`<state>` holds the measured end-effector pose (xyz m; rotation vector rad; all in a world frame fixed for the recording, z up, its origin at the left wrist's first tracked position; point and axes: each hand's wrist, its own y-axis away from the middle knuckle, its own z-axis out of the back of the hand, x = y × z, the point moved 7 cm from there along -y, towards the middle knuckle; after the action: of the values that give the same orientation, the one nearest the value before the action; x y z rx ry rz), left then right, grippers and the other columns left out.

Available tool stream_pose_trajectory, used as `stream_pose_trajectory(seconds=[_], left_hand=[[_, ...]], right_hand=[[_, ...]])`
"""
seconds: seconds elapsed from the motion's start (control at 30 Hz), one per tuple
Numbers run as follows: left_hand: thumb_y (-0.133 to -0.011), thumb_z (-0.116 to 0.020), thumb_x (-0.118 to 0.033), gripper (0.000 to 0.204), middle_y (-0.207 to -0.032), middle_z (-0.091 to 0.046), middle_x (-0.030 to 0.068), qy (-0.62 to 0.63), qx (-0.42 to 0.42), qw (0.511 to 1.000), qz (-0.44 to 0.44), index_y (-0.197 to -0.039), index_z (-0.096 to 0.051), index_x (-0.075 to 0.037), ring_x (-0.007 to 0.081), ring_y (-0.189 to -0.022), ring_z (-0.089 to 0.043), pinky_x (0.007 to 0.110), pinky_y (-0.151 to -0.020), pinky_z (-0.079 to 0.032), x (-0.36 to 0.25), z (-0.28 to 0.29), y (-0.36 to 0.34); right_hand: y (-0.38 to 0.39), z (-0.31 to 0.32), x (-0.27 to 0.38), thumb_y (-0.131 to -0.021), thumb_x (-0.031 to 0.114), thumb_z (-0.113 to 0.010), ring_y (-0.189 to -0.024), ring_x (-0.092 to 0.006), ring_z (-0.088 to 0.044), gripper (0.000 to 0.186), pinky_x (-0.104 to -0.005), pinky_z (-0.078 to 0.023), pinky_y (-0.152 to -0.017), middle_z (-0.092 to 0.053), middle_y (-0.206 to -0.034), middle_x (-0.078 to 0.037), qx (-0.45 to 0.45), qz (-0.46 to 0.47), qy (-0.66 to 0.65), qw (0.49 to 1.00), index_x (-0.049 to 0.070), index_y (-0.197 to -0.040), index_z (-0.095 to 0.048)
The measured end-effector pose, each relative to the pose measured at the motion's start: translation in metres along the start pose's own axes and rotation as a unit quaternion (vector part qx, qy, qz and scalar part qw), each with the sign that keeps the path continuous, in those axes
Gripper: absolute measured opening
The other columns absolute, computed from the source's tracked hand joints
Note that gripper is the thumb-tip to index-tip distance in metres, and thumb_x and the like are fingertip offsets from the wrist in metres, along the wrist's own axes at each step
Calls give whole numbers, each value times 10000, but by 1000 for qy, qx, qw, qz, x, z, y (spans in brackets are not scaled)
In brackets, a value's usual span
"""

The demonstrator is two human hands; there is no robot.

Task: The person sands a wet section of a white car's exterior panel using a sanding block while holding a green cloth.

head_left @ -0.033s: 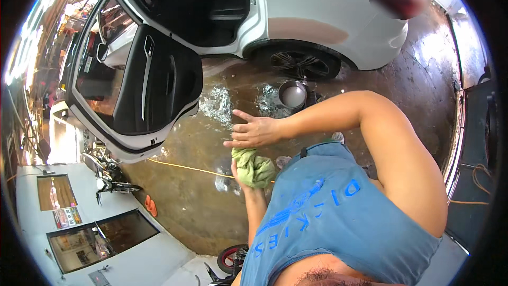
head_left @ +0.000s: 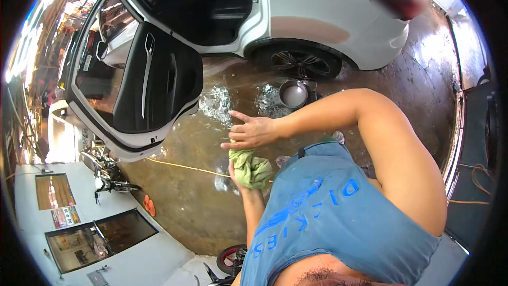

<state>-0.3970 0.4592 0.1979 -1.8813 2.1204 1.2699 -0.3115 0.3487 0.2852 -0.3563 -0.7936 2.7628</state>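
My left hand [head_left: 240, 176] is closed around a bunched light-green cloth [head_left: 252, 170], held in front of my body. Most of its fingers are behind the folds. Just above the cloth is my right hand [head_left: 254, 131], reaching across from the right with the back of the hand up. Its fingers are stretched out and apart, and its lower edge touches the cloth's upper end. What lies under the palm is hidden.
A white car [head_left: 312, 0] stands ahead, its black-trimmed door [head_left: 159, 82] swung open at left. A round bucket [head_left: 293, 95] with whitish liquid sits near the wheel [head_left: 299, 62]. A yellow hose [head_left: 185, 167] crosses the wet floor. Orange slippers [head_left: 150, 205] and a motorcycle [head_left: 114, 180] are at left.
Both hands and the green cloth have shifted very slightly to the left. Nothing has been let go.
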Motion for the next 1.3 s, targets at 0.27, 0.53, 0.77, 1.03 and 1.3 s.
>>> stream_pose_trajectory(seconds=[0.27, 0.53, 0.77, 1.03, 1.3], left_hand=[[-1031, -412, -440, 543, -1282, -626, 134, -14, 63, 995, -79, -1409, -512, -64, 263, -1072, -656, 445, -874, -584, -97, 30, -13], [-1006, -461, -216, 527, -1393, -561, 215, -46, 93, 994, -47, -1503, -418, -46, 336, -1111, -654, 442, -887, -589, -123, 75, -72], [-1004, -603, -271, 451, -1129, -667, 106, -342, 116, 931, 59, -1390, -573, -41, 204, -923, -682, 338, -790, -577, -98, -24, -167], [-935, -739, -222, 499, -1191, -654, 79, -493, 305, 807, 116, -1343, -551, -5, 148, -1033, -631, 302, -901, -514, -33, -170, -236], [-905, -731, -86, 401, -1085, -665, 64, -419, 382, 804, 180, -1265, -560, -48, 146, -921, -654, 309, -804, -558, 22, -256, -276]], right_hand=[[-96, -34, 0, -920, 151, -527, -918, -175, -610, 732, -621, -280, -1177, -510, -942, -5, 15, 62, -34, 997, 174, -1605, -271], [-6, -79, -107, -819, 284, -726, -968, -240, -617, 674, -580, -332, -1146, -562, -966, -56, 121, -183, -8, 976, 147, -1442, -509], [151, -109, -133, -860, 282, -788, -1034, -238, -641, 509, -365, -502, -919, -633, -1142, -123, 23, -689, -403, 602, 27, -1276, -645], [116, -59, -166, -883, 358, -782, -1084, -217, -619, 656, -345, -475, -982, -611, -1275, -147, -193, -582, -512, 601, 21, -1400, -560], [167, -32, -213, -861, 414, -782, -1220, -324, -558, 639, -420, -432, -1059, -591, -1326, -160, -128, -618, -395, 668, 83, -1371, -584]])
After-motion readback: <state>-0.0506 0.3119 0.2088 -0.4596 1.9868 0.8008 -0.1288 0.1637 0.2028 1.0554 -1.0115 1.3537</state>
